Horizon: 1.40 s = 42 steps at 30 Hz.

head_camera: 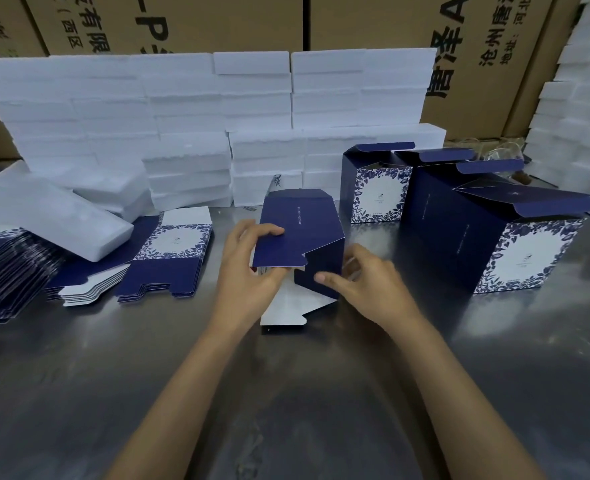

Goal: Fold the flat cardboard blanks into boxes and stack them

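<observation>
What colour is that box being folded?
Dark navy outside, white inside, on the box; head view.

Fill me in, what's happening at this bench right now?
A person is folding a navy box blank on the metal table. The left hand pinches one flap by its edge; the right hand grips the box's side, thumb on the panel. The bottom flaps are still open. Folded boxes stand to the right with top flaps open; flat blanks lie in piles to the left, white foam trays stacked behind.
</observation>
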Each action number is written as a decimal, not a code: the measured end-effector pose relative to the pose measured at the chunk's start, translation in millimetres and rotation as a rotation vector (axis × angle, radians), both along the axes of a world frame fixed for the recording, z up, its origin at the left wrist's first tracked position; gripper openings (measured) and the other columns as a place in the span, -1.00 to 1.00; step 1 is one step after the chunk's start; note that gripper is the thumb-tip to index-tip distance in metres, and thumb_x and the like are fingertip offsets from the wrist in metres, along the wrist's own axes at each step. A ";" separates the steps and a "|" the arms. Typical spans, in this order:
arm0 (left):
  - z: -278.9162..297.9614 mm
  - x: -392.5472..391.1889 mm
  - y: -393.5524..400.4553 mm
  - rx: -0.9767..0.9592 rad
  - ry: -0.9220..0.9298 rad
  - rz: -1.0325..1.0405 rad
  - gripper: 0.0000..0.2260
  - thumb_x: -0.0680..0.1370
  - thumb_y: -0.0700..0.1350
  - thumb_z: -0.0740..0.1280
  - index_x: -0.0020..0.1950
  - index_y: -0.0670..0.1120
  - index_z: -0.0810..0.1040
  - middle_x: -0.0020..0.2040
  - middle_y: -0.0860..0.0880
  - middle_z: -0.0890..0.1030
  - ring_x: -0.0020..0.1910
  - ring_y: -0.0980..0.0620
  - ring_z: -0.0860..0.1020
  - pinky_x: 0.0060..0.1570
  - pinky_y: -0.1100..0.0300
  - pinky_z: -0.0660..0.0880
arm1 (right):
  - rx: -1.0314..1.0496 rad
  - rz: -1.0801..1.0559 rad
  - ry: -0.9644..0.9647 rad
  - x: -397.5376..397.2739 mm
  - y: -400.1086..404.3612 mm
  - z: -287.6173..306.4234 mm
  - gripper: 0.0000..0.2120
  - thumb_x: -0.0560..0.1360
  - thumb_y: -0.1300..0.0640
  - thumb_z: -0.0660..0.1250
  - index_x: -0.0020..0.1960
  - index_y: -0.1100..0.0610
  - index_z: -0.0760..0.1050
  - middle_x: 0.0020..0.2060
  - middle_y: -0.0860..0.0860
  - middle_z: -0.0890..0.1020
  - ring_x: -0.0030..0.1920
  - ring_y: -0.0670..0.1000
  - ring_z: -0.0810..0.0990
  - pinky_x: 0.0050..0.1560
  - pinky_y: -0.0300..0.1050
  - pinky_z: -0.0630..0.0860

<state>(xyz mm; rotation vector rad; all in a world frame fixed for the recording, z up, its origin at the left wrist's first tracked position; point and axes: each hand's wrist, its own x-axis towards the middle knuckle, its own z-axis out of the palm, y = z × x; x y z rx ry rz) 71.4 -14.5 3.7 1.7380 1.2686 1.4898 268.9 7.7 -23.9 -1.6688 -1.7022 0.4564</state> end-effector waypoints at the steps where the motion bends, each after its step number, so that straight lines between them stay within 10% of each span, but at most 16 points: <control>1: 0.5 -1.4 1.2 -0.014 -0.011 0.003 -0.64 0.47 -0.30 0.43 0.17 0.05 0.58 0.43 0.08 0.35 0.34 0.39 0.33 0.27 0.03 0.48 | -0.049 0.016 -0.048 2.5 -0.3 -0.6 -0.59 0.38 -0.30 0.52 -0.13 0.00 0.48 -0.25 -0.12 0.62 -0.24 -0.17 0.56 -0.36 -0.26 0.36; 10: 3.3 -2.4 -1.7 -0.020 -0.046 -0.049 -0.71 0.54 -0.25 0.39 0.20 0.04 0.62 0.39 0.23 0.40 0.36 0.28 0.39 0.25 0.13 0.44 | -0.133 0.123 -0.102 9.5 1.2 -4.7 -0.58 0.49 -0.08 0.50 -0.28 0.26 0.56 -0.58 -0.14 0.47 -0.49 -0.19 0.43 -0.44 -0.40 0.34; 17: 4.2 -2.4 0.1 0.003 -0.066 -0.057 -0.72 0.47 -0.37 0.43 0.07 -0.05 0.60 0.36 0.15 0.51 0.28 0.33 0.46 0.24 0.24 0.41 | -0.158 0.158 -0.087 9.0 -3.0 -1.0 -0.59 0.53 -0.05 0.47 -0.32 0.23 0.52 -0.49 -0.02 0.56 -0.49 -0.17 0.40 -0.47 -0.37 0.31; 22: 2.5 -3.3 1.0 0.001 -0.082 -0.055 -0.71 0.46 -0.39 0.41 0.08 -0.08 0.60 0.29 0.11 0.55 0.29 0.22 0.49 0.29 -0.06 0.47 | -0.127 0.147 -0.042 5.9 -5.2 4.0 -0.59 0.52 -0.04 0.48 -0.23 0.28 0.48 -0.33 0.20 0.57 -0.37 -0.05 0.40 -0.41 -0.27 0.30; 42: 5.0 -0.1 -4.5 -0.018 -0.052 -0.068 -0.64 0.43 -0.39 0.43 0.11 -0.03 0.55 0.32 0.12 0.49 0.34 0.12 0.45 0.21 -0.10 0.51 | 0.043 0.064 0.117 1.8 -9.3 14.7 -0.52 0.46 -0.08 0.54 -0.40 0.09 0.33 -0.52 -0.10 0.32 -0.46 -0.11 0.26 -0.38 -0.20 0.24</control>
